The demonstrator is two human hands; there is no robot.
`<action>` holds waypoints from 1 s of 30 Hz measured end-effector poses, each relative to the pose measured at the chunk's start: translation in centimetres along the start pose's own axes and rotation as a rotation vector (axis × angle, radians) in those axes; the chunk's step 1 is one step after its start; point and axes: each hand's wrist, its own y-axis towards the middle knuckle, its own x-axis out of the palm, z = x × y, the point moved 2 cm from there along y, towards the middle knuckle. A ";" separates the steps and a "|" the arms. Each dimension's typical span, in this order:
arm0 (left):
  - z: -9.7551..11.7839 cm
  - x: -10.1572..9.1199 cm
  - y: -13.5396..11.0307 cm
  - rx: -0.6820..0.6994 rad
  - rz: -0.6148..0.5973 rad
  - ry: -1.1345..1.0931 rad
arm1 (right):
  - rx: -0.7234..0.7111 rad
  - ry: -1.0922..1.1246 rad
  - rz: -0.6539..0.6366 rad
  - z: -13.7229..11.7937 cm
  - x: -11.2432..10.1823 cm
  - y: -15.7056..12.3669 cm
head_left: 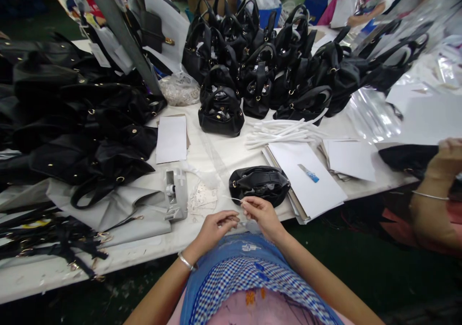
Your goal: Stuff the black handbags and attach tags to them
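Both my hands meet at the table's near edge, over my lap. My left hand (216, 227) is closed in a pinch on something small and thin that I cannot make out. My right hand (260, 213) pinches a fine pale string (233, 199) that sticks out to the left. Just beyond my fingers lies a small black handbag (258, 184) on its side. A stack of small paper tags (202, 197) lies left of the bag, next to a grey tagging tool (172, 193).
Black handbags (260, 55) crowd the back of the white table (202, 159), and more black bags (79, 123) pile at the left. White cards (306, 175), white strips (281, 131) and clear plastic bags (375, 108) lie to the right. Another person's hand (445, 163) holds a black bag at the right edge.
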 end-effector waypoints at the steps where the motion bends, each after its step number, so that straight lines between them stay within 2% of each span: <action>1: 0.0 -0.2 0.4 -0.057 0.053 -0.101 | -0.033 -0.075 0.018 -0.1 -0.2 -0.1; 4: 0.7 -0.6 1.7 -0.087 0.188 -0.242 | -0.134 -0.284 0.068 -0.3 -0.6 -0.3; 5: 1.1 -0.5 2.2 -0.074 0.163 -0.257 | -0.164 -0.345 0.075 -0.3 -0.7 -0.3; 8: 2.1 0.3 3.1 -0.059 -0.023 -0.238 | -0.255 -0.507 0.102 -0.6 -0.8 -0.7; 10: 2.3 0.6 3.3 -0.060 -0.057 -0.153 | -0.315 -0.608 0.128 -1.0 -0.8 -1.0; 15: 1.4 -0.5 3.8 -0.046 0.071 0.025 | -0.424 -0.818 0.192 -1.9 -0.7 -1.6; 21: -1.1 -1.3 6.8 -0.041 0.332 -0.011 | -0.603 -1.023 0.250 -2.8 -0.3 -1.2; 25: -1.9 -0.6 8.5 0.015 0.330 -0.021 | -0.720 -1.227 0.261 -3.3 0.4 -0.6; 30: -2.1 -0.2 8.6 -0.015 0.328 -0.122 | -0.774 -1.357 0.308 -3.3 0.9 0.1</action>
